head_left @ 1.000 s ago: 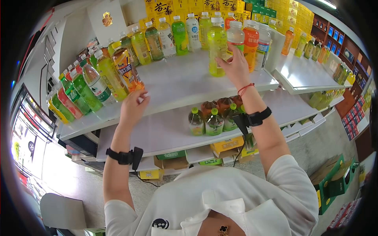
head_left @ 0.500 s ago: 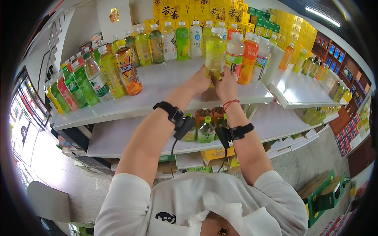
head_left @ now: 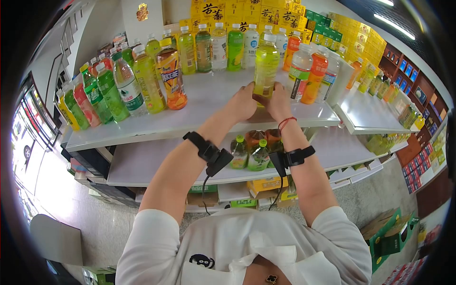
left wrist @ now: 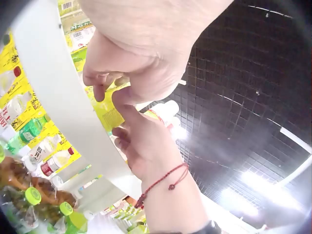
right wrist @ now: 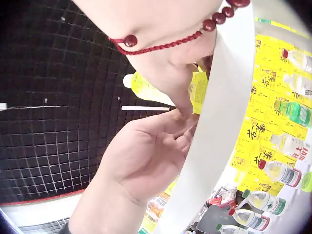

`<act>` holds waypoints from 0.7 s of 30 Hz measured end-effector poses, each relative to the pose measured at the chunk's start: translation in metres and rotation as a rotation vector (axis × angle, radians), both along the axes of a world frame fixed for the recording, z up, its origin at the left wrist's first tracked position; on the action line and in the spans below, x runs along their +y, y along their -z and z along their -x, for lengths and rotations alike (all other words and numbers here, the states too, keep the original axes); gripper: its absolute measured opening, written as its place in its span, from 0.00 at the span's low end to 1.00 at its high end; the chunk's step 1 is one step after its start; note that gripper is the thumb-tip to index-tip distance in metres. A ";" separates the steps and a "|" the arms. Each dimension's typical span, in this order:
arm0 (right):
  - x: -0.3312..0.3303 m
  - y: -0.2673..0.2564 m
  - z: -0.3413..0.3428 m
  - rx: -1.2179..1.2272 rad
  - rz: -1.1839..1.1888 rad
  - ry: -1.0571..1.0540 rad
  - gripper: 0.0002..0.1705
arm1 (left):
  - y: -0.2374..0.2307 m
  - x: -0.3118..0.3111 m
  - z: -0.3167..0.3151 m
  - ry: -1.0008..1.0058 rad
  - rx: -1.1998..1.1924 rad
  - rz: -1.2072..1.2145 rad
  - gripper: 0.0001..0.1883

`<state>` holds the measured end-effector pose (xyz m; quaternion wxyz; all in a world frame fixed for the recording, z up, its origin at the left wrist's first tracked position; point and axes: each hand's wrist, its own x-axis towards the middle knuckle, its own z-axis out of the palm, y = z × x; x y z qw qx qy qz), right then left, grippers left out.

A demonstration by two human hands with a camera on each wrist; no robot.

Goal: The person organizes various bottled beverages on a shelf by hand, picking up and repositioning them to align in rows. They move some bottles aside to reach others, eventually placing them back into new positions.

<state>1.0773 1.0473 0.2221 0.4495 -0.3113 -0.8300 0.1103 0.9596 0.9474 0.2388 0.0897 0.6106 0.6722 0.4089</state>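
A yellow-green bottle (head_left: 267, 59) with a white cap stands upright near the front edge of the upper shelf (head_left: 204, 107). Around its lower part are both hands: the left hand (head_left: 242, 102) grips from the left, the right hand (head_left: 279, 101) from the right, thumbs close together on the near side. The left wrist view has the left hand (left wrist: 141, 44) above the right hand (left wrist: 151, 146), the bottle's label (left wrist: 111, 117) beside them. In the right wrist view, the right hand (right wrist: 168, 73) and left hand (right wrist: 146, 151) meet at the bottle (right wrist: 197, 92); their far fingers are partly hidden.
A clear bottle (head_left: 300, 73) and orange bottle (head_left: 317, 78) stand just right. Behind runs a row including a green bottle (head_left: 234, 47). More bottles fill the left side, beside an iced-tea bottle (head_left: 171, 78). Dark bottles (head_left: 259, 156) sit on the lower shelf (head_left: 156, 164).
The left hand has moved right from beside the iced-tea bottle to the yellow-green bottle. The right hand has slid down to that bottle's lower part. The head view has shifted slightly.
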 end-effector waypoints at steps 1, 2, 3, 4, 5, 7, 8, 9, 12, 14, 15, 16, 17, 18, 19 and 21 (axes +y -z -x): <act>0.004 -0.001 0.007 -0.002 0.000 -0.003 0.40 | 0.003 -0.007 0.004 -0.003 -0.002 0.000 0.26; 0.008 -0.002 0.014 -0.028 0.068 -0.025 0.40 | 0.008 -0.016 0.007 -0.004 0.063 -0.054 0.29; 0.003 -0.004 0.019 -0.056 0.140 -0.047 0.41 | 0.012 -0.024 0.010 -0.004 0.124 -0.104 0.32; -0.002 -0.007 0.024 -0.061 0.145 -0.047 0.41 | 0.016 -0.028 0.016 -0.005 0.120 -0.100 0.32; -0.006 -0.011 0.027 -0.053 0.187 -0.061 0.42 | 0.018 -0.032 0.022 0.033 0.116 -0.138 0.32; -0.019 -0.020 0.034 -0.048 0.235 -0.073 0.42 | 0.021 -0.040 0.033 0.072 0.108 -0.171 0.32; -0.022 -0.023 0.038 -0.029 0.254 -0.080 0.42 | 0.022 -0.044 0.040 0.088 0.076 -0.175 0.32; -0.024 -0.025 0.043 -0.007 0.271 -0.086 0.43 | 0.021 -0.050 0.046 0.105 0.046 -0.180 0.31; -0.010 -0.011 0.055 0.001 0.299 -0.210 0.41 | 0.025 -0.077 0.058 0.093 0.111 -0.116 0.28; -0.009 -0.013 0.061 0.021 0.405 -0.374 0.40 | 0.023 -0.104 0.059 0.019 0.169 -0.113 0.25; -0.011 -0.016 0.064 0.044 0.508 -0.542 0.39 | 0.024 -0.115 0.062 -0.059 0.229 -0.111 0.23; -0.014 -0.017 0.067 0.052 0.515 -0.538 0.39 | 0.026 -0.122 0.070 -0.052 0.233 -0.103 0.23; -0.016 -0.019 0.070 0.032 0.575 -0.617 0.37 | 0.029 -0.128 0.079 -0.060 0.300 -0.159 0.21; -0.018 -0.020 0.073 0.013 0.635 -0.695 0.35 | 0.030 -0.134 0.085 -0.066 0.365 -0.215 0.19; -0.019 -0.019 0.077 0.023 0.644 -0.688 0.35 | 0.030 -0.139 0.088 -0.055 0.368 -0.206 0.19; -0.026 -0.021 0.086 0.017 0.701 -0.696 0.35 | 0.028 -0.147 0.092 -0.024 0.169 -0.154 0.15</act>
